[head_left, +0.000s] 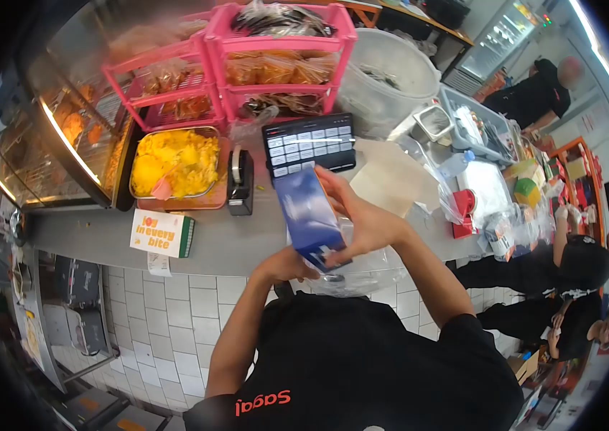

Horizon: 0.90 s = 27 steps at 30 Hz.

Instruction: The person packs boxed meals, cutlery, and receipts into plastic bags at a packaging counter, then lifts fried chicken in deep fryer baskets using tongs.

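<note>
My right hand (365, 223) grips a blue cardboard box (308, 212) from its right side, tilted over the counter's front edge. Under the lower left of the box, my left hand (286, 266) is curled at the edge of a clear plastic bag (362, 276); the box hides most of its fingers. The bag spreads below and to the right of the box. Just behind the box, a tablet (309, 144) stands with a grid of tiles on its screen. To its left is a black tape dispenser (240, 183).
A metal tray (217, 169) of yellow food sits left, near a white printed box (157, 233) with a receipt under it. Pink racks (283, 43) hold bagged items behind. A large clear tub (391, 79) and a grey crate (473, 122) stand right. Other people (545, 90) are at right.
</note>
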{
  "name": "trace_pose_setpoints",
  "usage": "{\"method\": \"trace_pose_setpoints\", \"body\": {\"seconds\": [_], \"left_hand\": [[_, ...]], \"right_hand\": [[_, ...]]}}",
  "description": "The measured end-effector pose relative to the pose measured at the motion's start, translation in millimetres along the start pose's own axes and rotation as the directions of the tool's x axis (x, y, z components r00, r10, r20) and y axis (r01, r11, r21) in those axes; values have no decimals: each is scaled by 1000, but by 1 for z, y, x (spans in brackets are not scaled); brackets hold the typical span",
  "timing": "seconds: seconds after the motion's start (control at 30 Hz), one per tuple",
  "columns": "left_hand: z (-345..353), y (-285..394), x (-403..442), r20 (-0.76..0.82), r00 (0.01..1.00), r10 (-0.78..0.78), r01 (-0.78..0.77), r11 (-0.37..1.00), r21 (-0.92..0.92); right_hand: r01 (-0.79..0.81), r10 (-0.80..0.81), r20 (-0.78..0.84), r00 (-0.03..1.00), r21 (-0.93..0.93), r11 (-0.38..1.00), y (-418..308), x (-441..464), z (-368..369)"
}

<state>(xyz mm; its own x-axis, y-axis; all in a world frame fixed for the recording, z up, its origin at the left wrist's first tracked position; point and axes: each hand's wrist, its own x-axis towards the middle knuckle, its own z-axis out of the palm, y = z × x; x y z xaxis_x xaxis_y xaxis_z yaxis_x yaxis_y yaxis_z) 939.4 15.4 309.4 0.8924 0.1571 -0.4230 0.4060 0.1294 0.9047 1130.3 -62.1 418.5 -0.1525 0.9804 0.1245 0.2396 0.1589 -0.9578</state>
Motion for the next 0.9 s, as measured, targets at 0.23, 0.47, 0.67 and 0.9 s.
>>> {"method": "trace_pose_setpoints", "body": {"seconds": [0.23,0.47,0.67,0.9], "left_hand": [[1,14,26,125,991,-45,34,995,90],[17,53,35,172,978,-122,96,983,156],[26,66,30,-32,999,-24,35,904,427],[28,153,-47,-441,848,295,121,701,703]], "right_hand": [[-194,216,-38,976,-610,768,70,-100,3],[-235,380,-49,924,-856,461,84,-124,4],[-128,412,-5,911,-954,271,84,-138,-9],[-51,681,18,732,-995,81,-44,-129,-99]]}}
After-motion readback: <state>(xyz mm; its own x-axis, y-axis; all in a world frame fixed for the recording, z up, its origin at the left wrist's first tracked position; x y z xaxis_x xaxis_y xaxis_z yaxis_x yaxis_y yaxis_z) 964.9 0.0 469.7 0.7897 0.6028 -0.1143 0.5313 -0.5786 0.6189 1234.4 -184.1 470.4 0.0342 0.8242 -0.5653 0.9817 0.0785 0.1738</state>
